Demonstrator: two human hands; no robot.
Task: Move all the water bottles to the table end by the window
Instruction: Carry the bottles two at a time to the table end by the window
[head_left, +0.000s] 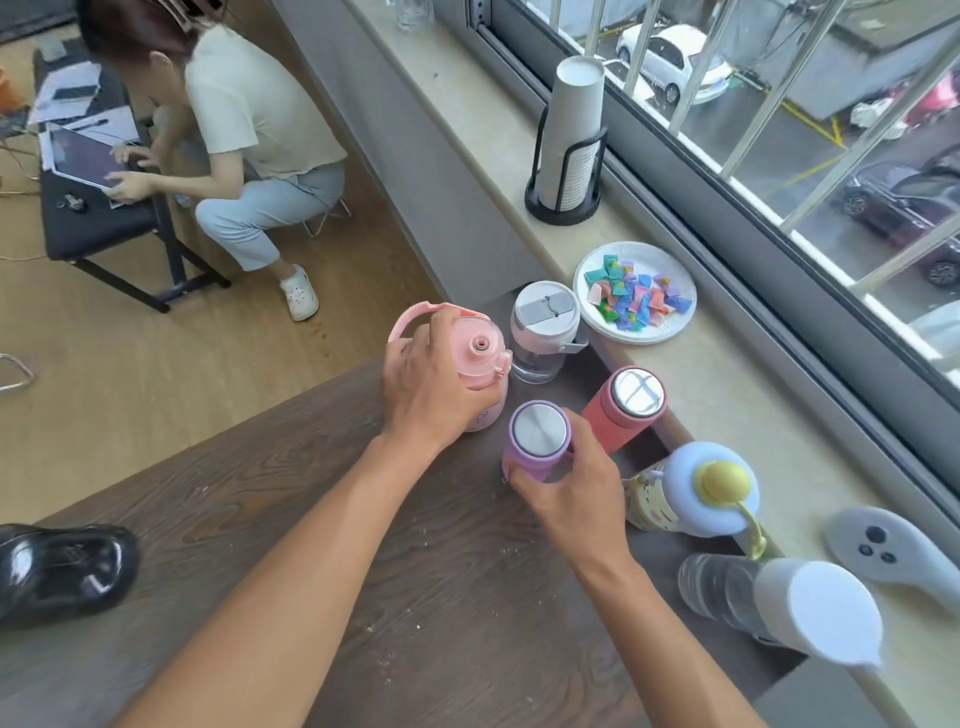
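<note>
Several water bottles stand upright at the window end of the dark wooden table (291, 499). My left hand (426, 395) grips the pink bottle (480, 358) with a loop handle. My right hand (571, 493) is wrapped around the purple bottle (537, 434) with a steel cap. Just behind them stand a clear bottle (543, 330) with a grey-white lid and a red bottle (626, 405) with a steel cap. To the right are a yellow patterned bottle (696, 491) with a pale blue lid and a clear bottle (779, 603) with a white cap.
A stone windowsill (467, 104) runs along the table end, holding a plate of coloured candies (635, 292), a stack of paper cups (571, 140) in a black holder and a grey controller (888, 545). A black shiny object (62, 571) lies at the table's left. A person (249, 130) crouches on the floor.
</note>
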